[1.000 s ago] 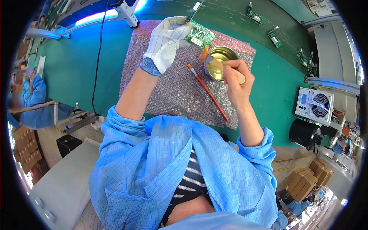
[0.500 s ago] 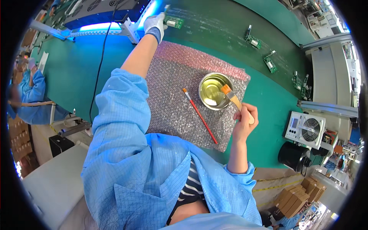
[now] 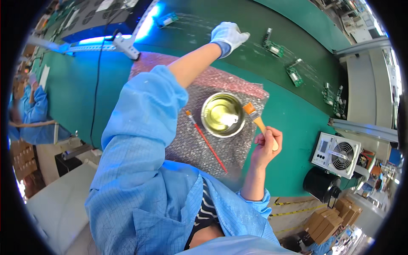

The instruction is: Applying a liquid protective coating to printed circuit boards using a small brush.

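Flat brush [image 3: 259,123], one, pale handle, orange bristles: at 3 o'clock of the steel bowl [image 3: 205,117], bristles just beside the rim; contact I cannot tell from where I stand.

Right hand [image 3: 267,146], bare: closed on the handle, thumb and fingers together around it; forearm nearly in line with 12 o'clock, brush slanting to 11.

Gloved left hand [image 3: 229,35]: at 12 o'clock of the bowl, above the dark green strip [image 3: 199,38]; nothing seen in it, thumb and fingers apparently apart; arm stretched between 1 and 2 o'clock.

Circuit board [image 3: 275,50], green: on the strip, between 3 and 4 o'clock from the glove, untouched.

Red-handled brush [image 3: 208,144]: on the bubble-wrap sheet [image 3: 231,153], 7 o'clock of the bowl.

Handling notes, as judged: a reach across the strip, brush parked. Best with bristles tipped over the yellowish liquid [image 3: 219,111] to catch drips, any board gripped by its edges, and the blue sleeve [image 3: 161,102] lifted clear of the rim.
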Motion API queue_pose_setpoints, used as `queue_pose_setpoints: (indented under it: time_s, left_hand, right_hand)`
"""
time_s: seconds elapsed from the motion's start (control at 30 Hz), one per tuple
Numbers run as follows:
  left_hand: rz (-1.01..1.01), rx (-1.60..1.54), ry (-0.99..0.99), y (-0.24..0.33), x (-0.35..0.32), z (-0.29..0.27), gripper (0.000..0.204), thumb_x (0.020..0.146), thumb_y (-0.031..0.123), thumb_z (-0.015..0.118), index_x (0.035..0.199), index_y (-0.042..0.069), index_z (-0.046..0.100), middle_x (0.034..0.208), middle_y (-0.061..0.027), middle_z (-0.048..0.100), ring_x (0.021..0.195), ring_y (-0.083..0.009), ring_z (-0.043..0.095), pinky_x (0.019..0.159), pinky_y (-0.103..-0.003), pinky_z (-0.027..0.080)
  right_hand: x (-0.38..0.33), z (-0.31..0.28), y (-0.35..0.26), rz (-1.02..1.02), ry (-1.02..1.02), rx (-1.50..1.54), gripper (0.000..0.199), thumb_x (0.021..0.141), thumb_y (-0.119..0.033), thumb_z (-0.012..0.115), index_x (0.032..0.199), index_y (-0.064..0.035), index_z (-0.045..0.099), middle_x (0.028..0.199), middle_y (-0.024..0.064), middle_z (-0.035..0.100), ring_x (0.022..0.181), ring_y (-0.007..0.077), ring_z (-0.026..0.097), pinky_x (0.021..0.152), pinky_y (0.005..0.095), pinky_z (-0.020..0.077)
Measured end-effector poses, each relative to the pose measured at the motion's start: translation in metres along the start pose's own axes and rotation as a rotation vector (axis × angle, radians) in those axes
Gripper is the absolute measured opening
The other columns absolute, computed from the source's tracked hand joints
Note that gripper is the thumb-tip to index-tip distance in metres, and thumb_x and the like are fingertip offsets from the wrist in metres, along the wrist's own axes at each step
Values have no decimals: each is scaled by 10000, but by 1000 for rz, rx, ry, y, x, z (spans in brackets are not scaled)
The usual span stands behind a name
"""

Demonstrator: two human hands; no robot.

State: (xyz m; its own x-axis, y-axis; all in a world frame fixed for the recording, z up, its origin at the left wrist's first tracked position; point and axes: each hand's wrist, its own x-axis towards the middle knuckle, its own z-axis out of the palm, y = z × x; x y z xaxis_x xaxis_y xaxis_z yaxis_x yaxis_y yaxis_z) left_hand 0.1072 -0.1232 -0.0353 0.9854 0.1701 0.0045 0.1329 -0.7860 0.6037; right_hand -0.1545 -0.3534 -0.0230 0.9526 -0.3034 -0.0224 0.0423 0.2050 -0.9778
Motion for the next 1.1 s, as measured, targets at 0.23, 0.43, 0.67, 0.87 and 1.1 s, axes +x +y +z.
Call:
queue_pose_setpoints:
  time_s: [0.23,0.43,0.67,0.87,1.1]
  left_hand:
    - [96,275,80,66,31,89,461,812,461,598,1057,83,693,1107,-133,645,1052,-314,618,876,-414,507]
    - [143,42,-36,52,27,67,257,801,246,584,911,44,700,855,-197,685,838,-337,673,786,-407,524]
    - [562,-467,-183,-88,-67,-17,215,819,186,708,973,39,679,821,-114,628,778,-260,623,696,-344,503]
    - [-125,-1557,-448,-142,-160,-67,274,882,79,651,1148,29,611,961,-94,608,897,-206,626,809,-337,530]
    - [-182,-1553,-239,-152,-219,-89,137,954,148,564,1013,25,576,978,-64,590,932,-194,635,837,-373,552]
  right_hand:
    - [-8,-26,5,43,118,-44,95,911,-92,558,919,2,564,723,45,521,523,98,453,454,247,397]
    - [1,-27,-4,55,71,17,136,908,-119,573,906,15,553,690,40,476,507,94,426,459,251,387]
    - [2,3,-4,87,-206,-209,102,914,-82,572,877,6,608,634,15,530,503,61,458,455,208,368]
    - [-5,7,-13,-34,-297,-493,122,911,-94,581,852,5,621,636,-9,539,524,46,479,470,193,360]
    - [-7,39,-26,-218,-325,-887,137,846,-126,590,788,-6,619,612,26,573,549,97,531,510,268,404]
